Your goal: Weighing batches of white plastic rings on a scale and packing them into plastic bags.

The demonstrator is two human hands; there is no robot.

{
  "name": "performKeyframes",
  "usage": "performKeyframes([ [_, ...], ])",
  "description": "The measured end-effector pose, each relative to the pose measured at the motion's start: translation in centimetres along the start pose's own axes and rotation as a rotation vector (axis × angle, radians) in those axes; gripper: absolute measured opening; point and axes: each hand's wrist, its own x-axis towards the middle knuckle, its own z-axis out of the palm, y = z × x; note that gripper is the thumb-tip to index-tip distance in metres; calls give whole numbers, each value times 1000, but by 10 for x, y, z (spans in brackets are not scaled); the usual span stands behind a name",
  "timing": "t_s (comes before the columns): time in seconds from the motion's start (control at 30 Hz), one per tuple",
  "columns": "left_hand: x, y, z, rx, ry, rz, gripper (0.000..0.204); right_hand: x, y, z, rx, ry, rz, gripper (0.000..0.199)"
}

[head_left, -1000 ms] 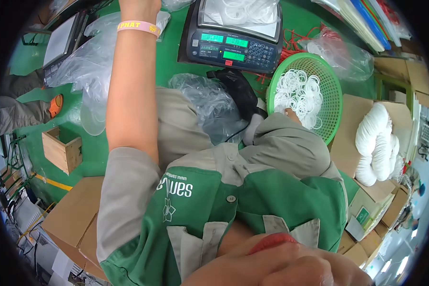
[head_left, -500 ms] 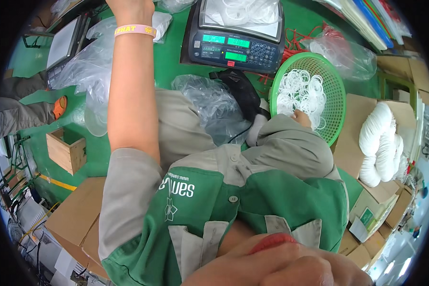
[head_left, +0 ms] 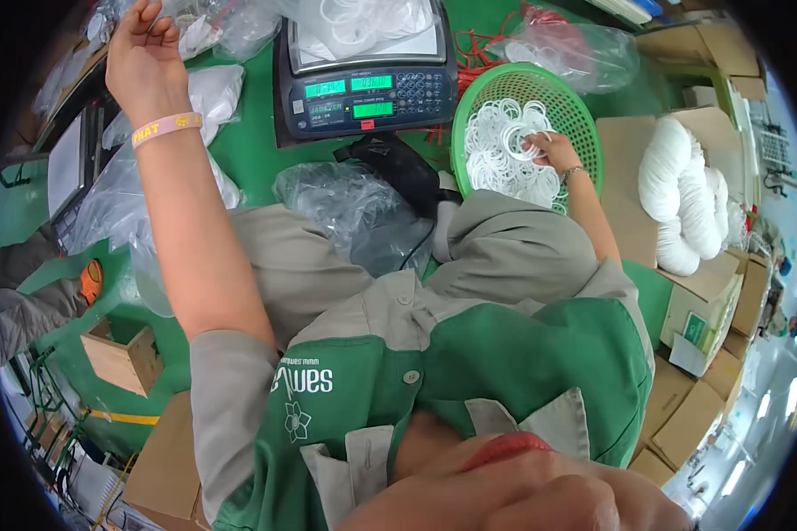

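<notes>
My right hand (head_left: 556, 152) is inside a green perforated plastic basket (head_left: 591, 133), fingers closed on a few white rings (head_left: 515, 140) at the top of the heap. Many more thin white rings (head_left: 505, 181) fill the basket beneath it. Raised at the far left, my left hand (head_left: 153, 75) has loosely curled fingers, apart, with nothing visible in them. A pink wristband (head_left: 166, 129) circles that wrist. Between the hands stands a dark digital scale (head_left: 363, 97) with lit green displays. On its pan lies a clear bag of white rings (head_left: 359, 22).
Clear plastic bags (head_left: 350, 208) lie by my legs, beside a black pouch (head_left: 403, 173). White coiled bundles (head_left: 682, 195) rest on cardboard at the right. A wooden box (head_left: 122, 354) stands on the green floor at left, near another person's orange shoe (head_left: 91, 281).
My right hand has moved from the basket's near side up over the rings and holds some. My left hand has swung leftward, its fingers now in view. The whole view has shifted somewhat.
</notes>
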Motion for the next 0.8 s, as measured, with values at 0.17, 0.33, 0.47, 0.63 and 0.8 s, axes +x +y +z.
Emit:
performKeyframes([
  [0.17,-1,7,-4,-21,-8,0,17,-4,-16,4,-161,29,-10,30],
  [0.33,-3,9,-3,-10,11,27,18,8,-33,-15,-521,124,-188,32],
  [0.47,13,4,-20,-39,-10,2,19,8,-64,-23,-484,54,-323,24],
  [0.63,25,5,-41,-49,-26,25,20,-11,-121,-4,-466,83,-350,20],
  [0.8,-4,3,-7,-49,61,-9,15,-51,-250,37,-140,146,-887,25],
])
